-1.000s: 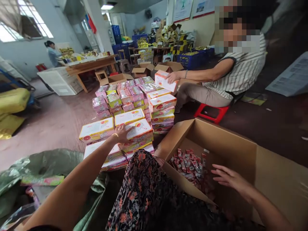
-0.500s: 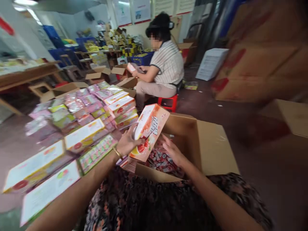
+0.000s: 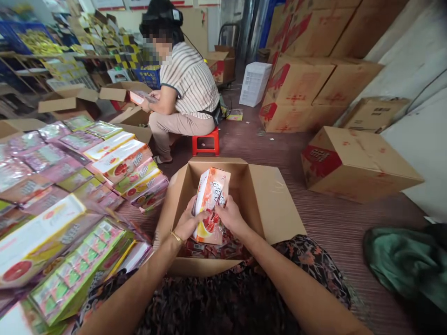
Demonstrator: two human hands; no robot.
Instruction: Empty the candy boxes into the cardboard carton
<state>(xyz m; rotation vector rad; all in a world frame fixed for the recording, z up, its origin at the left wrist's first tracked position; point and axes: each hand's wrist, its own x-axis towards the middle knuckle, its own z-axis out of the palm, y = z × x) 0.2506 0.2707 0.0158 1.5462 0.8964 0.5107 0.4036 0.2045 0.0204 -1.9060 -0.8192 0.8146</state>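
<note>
The left hand grips the grapefruit-print carton from eight o'clock, over the open cardboard box; the right hand, at four, is bunched narrow against its printed face, whether pinching I cannot tell, and light pressure should spare the card. Stacked fruit-print cartons crowd nine to ten o'clock, limiting leftward room; beyond, a co-worker sits near twelve, shipping boxes past one.

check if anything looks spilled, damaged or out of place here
Yes, slightly: small white scraps lie loose on the floor right of the red stool, and a yellow piece lies near them, like stray litter. Whether the printed box under the right hand is torn, I cannot tell.
</note>
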